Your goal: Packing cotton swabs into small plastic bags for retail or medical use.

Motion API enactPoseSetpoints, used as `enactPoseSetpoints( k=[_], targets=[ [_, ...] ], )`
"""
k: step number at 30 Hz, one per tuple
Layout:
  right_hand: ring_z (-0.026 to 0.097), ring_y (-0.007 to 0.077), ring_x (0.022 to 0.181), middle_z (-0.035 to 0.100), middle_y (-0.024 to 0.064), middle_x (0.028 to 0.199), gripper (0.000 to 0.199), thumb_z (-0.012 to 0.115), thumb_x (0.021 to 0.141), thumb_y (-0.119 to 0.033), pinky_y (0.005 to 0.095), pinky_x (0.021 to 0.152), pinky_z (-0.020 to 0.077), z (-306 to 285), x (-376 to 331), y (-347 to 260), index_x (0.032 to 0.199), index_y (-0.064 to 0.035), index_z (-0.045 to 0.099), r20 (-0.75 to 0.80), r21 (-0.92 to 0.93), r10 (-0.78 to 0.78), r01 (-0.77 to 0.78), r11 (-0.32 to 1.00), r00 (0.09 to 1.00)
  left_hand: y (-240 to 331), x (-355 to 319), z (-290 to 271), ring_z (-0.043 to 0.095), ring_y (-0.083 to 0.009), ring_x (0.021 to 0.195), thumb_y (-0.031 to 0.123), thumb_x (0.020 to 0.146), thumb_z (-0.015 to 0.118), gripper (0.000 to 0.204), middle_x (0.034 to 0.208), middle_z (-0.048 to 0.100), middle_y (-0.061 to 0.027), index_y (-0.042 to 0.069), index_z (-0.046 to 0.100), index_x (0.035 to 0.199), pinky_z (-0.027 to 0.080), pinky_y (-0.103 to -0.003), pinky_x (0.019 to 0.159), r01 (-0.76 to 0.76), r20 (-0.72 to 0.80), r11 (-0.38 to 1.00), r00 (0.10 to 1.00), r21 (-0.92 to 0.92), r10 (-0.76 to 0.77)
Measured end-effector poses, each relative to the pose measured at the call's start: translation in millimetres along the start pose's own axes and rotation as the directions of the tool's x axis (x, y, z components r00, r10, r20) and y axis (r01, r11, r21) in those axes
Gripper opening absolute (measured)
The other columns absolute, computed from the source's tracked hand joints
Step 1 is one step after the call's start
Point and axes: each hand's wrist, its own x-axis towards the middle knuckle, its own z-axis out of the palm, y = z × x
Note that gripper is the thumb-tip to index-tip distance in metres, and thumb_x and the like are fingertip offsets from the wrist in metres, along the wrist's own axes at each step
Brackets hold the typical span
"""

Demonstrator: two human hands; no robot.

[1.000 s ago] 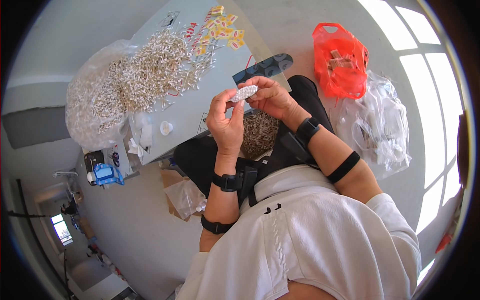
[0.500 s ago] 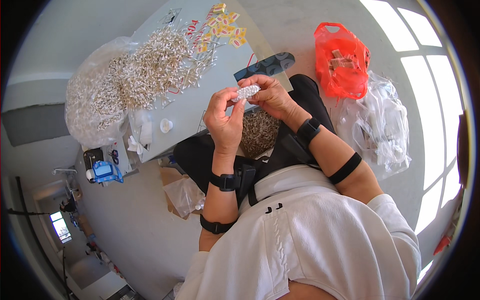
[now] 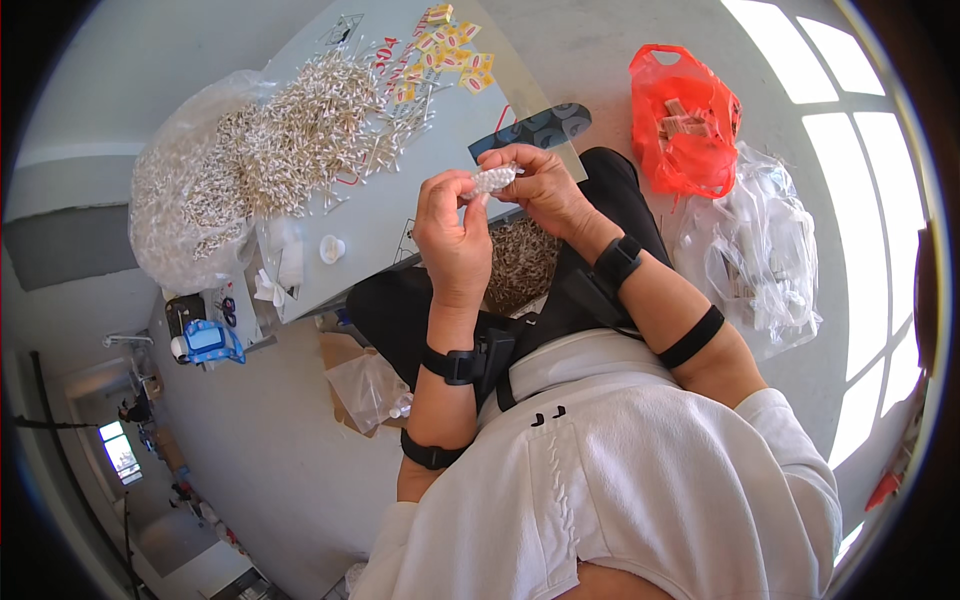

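Between my two hands, above my lap and the near edge of the table, is a bundle of cotton swabs (image 3: 494, 179), its white tips packed together and facing up. What looks like clear film shows around it. My left hand (image 3: 447, 225) pinches the bundle's left end with thumb and fingers. My right hand (image 3: 545, 190) grips its right end, fingers curled behind it. Below my hands, a container of loose swabs (image 3: 520, 262) sits between my legs. On the table (image 3: 375, 225) to the left lies a big heap of loose swabs (image 3: 315, 120), partly inside a clear plastic bag (image 3: 150, 200).
Yellow-and-white cards (image 3: 450, 50) lie at the table's far side. A small white cup (image 3: 332, 249) stands near the left edge, with scissors (image 3: 229, 312) and a blue pack (image 3: 208, 342) beyond. Right, on the floor, are a red bag (image 3: 685, 125) and clear bags (image 3: 765, 245).
The bundle has tilted slightly between my fingers, and clear film shows more at its right end. My left hand has shifted a little. Both hands keep their grip.
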Motion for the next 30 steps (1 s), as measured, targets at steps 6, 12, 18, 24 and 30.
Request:
enactPoseSetpoints(
  k=[6,12,18,24,30],
  targets=[
    [0.06,0.0169,0.098,0.06,0.0067,0.113,0.032,0.061,0.073,0.015,0.0277,0.081,0.0521,2,-1,-2,0.099,-0.0012,0.064,-0.011,-0.035,-0.03,0.03,0.999,0.999,1,1,2,0.06,-0.0172,0.078,-0.01,0.076,0.064,0.016,0.096,0.061,-0.0118,-0.002,0.056,0.087,0.053,-0.028,0.067,-0.049,-0.054,0.996,0.997,0.072,0.053],
    [0.061,0.0169,0.098,0.06,0.0066,0.113,0.033,0.06,0.072,0.016,0.0282,0.082,0.0523,2,0,-2,0.099,-0.0014,0.064,-0.008,-0.019,-0.016,0.016,1.0,1.0,-4,2,-3,0.061,-0.0167,0.081,-0.01,0.076,0.065,0.018,0.097,0.059,-0.0102,-0.002,0.056,0.089,0.053,-0.026,0.072,-0.075,0.04,0.994,0.997,0.074,0.072],
    [0.062,0.014,0.09,0.064,0.0037,0.097,0.029,0.063,0.075,0.009,0.0274,0.08,0.0518,5,-1,-3,0.102,-0.0011,0.064,0.031,0.043,-0.021,0.02,0.999,0.999,-5,-1,-2,0.058,-0.0127,0.087,-0.01,0.075,0.067,0.028,0.102,0.056,-0.0066,-0.002,0.057,0.099,0.051,-0.025,0.076,0.082,0.007,0.984,0.997,-0.16,-0.082],
    [0.06,0.0204,0.103,0.06,0.0075,0.114,0.034,0.061,0.071,0.017,0.0329,0.087,0.0523,1,0,-4,0.099,-0.0017,0.065,0.063,0.109,0.01,-0.017,0.994,0.998,1,3,-7,0.058,-0.0139,0.083,-0.008,0.071,0.071,0.028,0.096,0.06,-0.006,0.0,0.06,0.095,0.049,-0.026,0.074,-0.02,0.003,0.998,1.0,-0.06,0.02],
    [0.059,0.0216,0.105,0.06,0.0084,0.115,0.032,0.063,0.07,0.016,0.0336,0.089,0.0517,4,0,-8,0.097,-0.0016,0.066,0.11,0.075,-0.019,0.011,0.997,0.994,2,5,-11,0.061,-0.0241,0.081,-0.004,0.067,0.073,0.025,0.09,0.062,-0.0106,0.002,0.059,0.088,0.05,-0.031,0.072,-0.136,0.014,0.99,0.991,0.028,0.135]
  ],
)
